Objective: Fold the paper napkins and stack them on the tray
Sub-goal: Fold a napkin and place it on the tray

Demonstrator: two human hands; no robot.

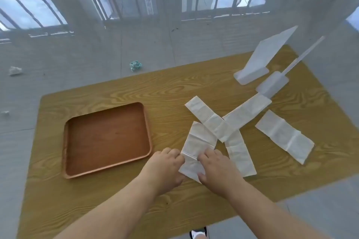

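On the counter (pixel 116 91) the tray (pixel 67 147) sits empty to the left, with four napkins lying unfolded in a loose scatter to its right and far right. I judge the fold goes best if I pin the nearest napkin (pixel 198 141) flat and crease along its existing line. My left hand (pixel 165 167) and right hand (pixel 215 169) press fingers-down on its near end, grasping nothing.
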